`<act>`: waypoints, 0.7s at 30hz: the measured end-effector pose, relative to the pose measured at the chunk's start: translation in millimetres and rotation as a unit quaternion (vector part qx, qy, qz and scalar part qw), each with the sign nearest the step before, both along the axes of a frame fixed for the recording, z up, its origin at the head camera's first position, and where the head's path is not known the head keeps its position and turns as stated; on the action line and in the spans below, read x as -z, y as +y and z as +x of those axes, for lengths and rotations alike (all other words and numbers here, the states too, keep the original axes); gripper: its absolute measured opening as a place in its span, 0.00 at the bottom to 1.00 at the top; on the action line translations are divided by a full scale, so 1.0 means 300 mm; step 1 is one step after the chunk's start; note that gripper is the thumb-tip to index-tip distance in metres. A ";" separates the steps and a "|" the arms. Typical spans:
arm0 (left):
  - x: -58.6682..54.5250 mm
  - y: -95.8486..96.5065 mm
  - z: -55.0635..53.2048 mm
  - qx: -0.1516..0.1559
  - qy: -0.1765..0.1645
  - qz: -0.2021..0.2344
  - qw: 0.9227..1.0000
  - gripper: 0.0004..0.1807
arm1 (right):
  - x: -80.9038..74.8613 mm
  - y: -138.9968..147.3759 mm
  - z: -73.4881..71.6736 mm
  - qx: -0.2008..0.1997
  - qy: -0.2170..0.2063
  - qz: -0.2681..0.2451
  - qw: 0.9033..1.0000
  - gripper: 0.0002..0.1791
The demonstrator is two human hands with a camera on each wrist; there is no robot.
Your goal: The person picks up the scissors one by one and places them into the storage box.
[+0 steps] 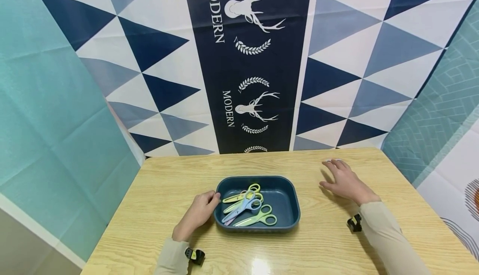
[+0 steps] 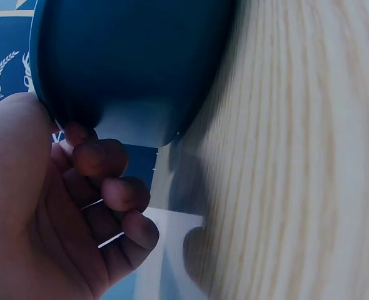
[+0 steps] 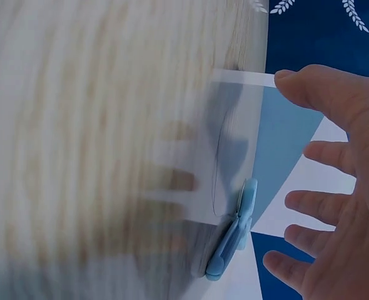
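Note:
A dark blue tray (image 1: 287,202) sits on the table, holding several pairs of scissors: blue scissors (image 1: 245,205) on top, green scissors (image 1: 258,218) nearest the front, yellow scissors (image 1: 233,198) behind, others partly covered. My left hand (image 1: 202,210) pinches the tray's left rim, thumb over the edge and curled fingers against the outer wall (image 2: 134,69). To the right, my right hand (image 1: 345,182) hovers over the table with spread fingers and holds nothing. Light blue scissors (image 3: 231,234) lie on the table beyond its fingers; in the head view that hand mostly hides them.
The light wooden table (image 1: 164,183) ends at the back against a patterned cloth (image 1: 258,71). Teal cloth (image 1: 56,121) hangs on the left, and another patterned cloth (image 1: 441,133) on the right. Both wrists wear small black cameras (image 1: 354,223).

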State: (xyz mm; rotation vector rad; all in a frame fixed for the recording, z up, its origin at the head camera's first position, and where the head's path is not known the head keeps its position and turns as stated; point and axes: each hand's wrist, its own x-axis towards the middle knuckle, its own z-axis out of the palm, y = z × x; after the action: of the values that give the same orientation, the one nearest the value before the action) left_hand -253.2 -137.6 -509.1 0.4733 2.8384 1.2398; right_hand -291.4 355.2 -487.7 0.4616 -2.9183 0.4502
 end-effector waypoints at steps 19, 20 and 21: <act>0.003 0.002 0.002 0.000 0.001 0.012 1.000 0.22 | 0.022 0.036 -0.011 0.008 -0.039 -0.013 0.999 0.45; 0.003 0.002 0.002 0.000 0.000 0.013 1.000 0.22 | 0.022 0.038 -0.012 0.008 -0.041 -0.013 0.999 0.45; 0.003 0.002 0.002 0.000 0.000 0.013 1.000 0.22 | 0.022 0.039 -0.011 0.008 -0.043 -0.013 0.999 0.46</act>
State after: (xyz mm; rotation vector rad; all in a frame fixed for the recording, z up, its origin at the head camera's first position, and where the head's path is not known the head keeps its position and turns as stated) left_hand -252.5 -137.0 -510.0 0.4746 2.8248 1.2785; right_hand -294.9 366.8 -494.2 0.4246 -2.9928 0.5190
